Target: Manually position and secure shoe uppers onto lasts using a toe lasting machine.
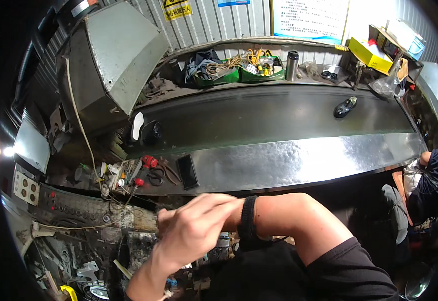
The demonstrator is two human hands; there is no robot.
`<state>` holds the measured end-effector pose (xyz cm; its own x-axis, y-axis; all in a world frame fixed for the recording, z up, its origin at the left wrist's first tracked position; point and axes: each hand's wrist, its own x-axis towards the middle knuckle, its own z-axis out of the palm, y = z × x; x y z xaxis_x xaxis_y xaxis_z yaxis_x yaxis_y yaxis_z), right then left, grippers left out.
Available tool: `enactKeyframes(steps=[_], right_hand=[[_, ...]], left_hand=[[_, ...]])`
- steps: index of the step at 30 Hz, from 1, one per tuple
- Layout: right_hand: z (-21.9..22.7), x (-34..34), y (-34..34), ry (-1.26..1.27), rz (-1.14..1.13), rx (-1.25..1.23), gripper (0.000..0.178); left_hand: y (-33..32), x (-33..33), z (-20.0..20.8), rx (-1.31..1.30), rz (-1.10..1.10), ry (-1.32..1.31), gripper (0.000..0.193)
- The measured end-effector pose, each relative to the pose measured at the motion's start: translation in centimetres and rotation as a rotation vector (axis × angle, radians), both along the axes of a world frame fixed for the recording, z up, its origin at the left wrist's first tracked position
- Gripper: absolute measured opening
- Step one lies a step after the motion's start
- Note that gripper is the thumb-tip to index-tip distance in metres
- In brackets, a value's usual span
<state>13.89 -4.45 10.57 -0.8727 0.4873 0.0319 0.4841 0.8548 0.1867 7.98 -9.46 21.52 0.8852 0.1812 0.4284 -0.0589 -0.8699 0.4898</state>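
Note:
My left hand [194,228] crosses over my right forearm. Its fingers are pressed together, with their tips at the edge of a black wristband [248,218] on my right wrist; its thumb is out of sight. Most of my right hand [163,220] is covered by the left one, so its fingers cannot be made out. Just beyond the hands, a black phone [188,171] lies at the bench edge. Left of it are pliers [169,172], scissors [155,176] and small red-capped items [149,161].
A black shoe [345,107] rests on the long dark belt [259,110]; a white insole [137,126] lies at its left end. Behind stand green bins [263,74], a steel flask [292,66] and a yellow box [372,55]. A control panel [78,208] is at left; another person [432,173] at right.

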Motion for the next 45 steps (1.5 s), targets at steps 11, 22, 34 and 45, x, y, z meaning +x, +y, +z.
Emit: enactKeyframes(steps=[11, 22, 34, 45], right_hand=[[2.2, 3.6, -4.9, 0.169, -0.106, -0.200, 0.015], [3.6, 8.0, -9.8, 0.379, -0.232, -0.390, 0.014], [4.2, 11.5, -15.5, 0.641, -0.361, -0.596, 0.013], [4.9, 13.3, -19.2, 0.878, -0.421, -0.751, 0.012]], left_hand=[[1.5, 3.8, -0.2, 0.660, -0.527, -0.010, 0.029], [-0.1, 6.5, 0.1, 0.770, -0.650, -0.093, 0.029], [-1.7, 8.4, 0.0, 0.786, -0.736, -0.090, 0.032], [-1.5, 9.6, -1.4, 0.704, -0.744, -0.073, 0.029]])
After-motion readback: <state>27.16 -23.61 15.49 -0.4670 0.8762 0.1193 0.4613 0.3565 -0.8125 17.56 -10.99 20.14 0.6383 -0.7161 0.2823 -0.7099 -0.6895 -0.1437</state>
